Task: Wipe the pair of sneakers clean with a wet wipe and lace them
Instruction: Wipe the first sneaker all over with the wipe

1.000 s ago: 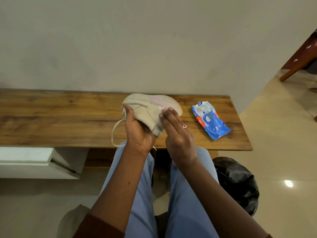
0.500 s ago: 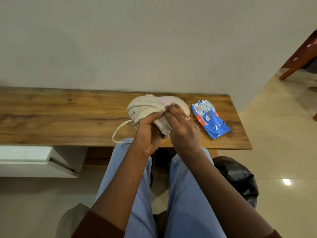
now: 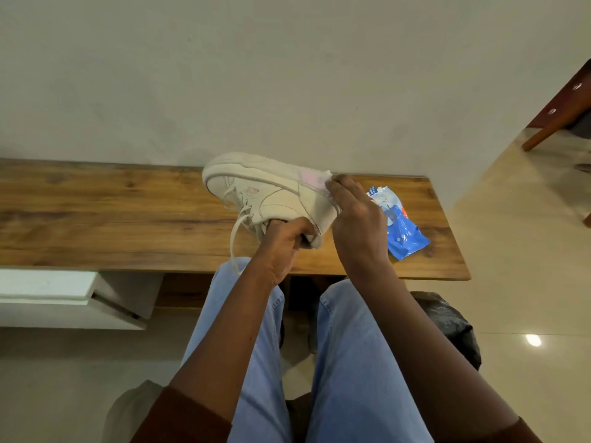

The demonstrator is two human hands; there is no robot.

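A cream sneaker (image 3: 271, 193) with pink accents is held above the wooden bench (image 3: 96, 219), sole turned up and away, toe pointing left. My left hand (image 3: 281, 247) grips it at the collar, fingers inside the opening. My right hand (image 3: 355, 219) presses a thin white wet wipe (image 3: 323, 179) against the heel end of the sole. A loose cream lace (image 3: 235, 241) dangles from the shoe toward my knee. Only one sneaker is in view.
A blue pack of wet wipes (image 3: 399, 225) lies on the bench right of my hands. A black bag (image 3: 447, 327) sits on the floor by my right leg. A white drawer unit (image 3: 64, 295) stands under the bench at left. A wooden chair leg (image 3: 553, 123) is at the far right.
The sneaker has been turned so its side faces me and raised further from the bench edge. My right hand moved from the shoe's middle to its heel end with the wipe.
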